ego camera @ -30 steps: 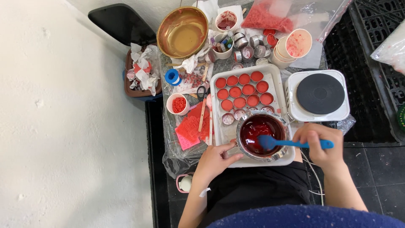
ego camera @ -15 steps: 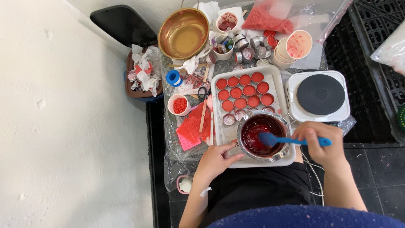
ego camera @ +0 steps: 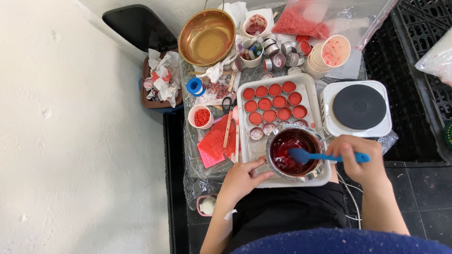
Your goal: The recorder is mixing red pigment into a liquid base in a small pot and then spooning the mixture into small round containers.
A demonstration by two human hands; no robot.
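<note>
My right hand point(ego camera: 360, 160) grips the blue spatula point(ego camera: 325, 156) in the pot of red wax point(ego camera: 293, 151), and my left hand point(ego camera: 245, 176) holds the pot's side. Most small cups point(ego camera: 271, 102) on the white tray point(ego camera: 308, 84) are full, but a few near the pot look empty.

Head view, straight down, fairly near

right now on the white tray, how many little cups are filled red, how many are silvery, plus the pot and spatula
red-filled cups: 12
silvery cups: 4, two partly hidden behind the pot
metal pot: 1
blue spatula: 1
total: 18
</note>
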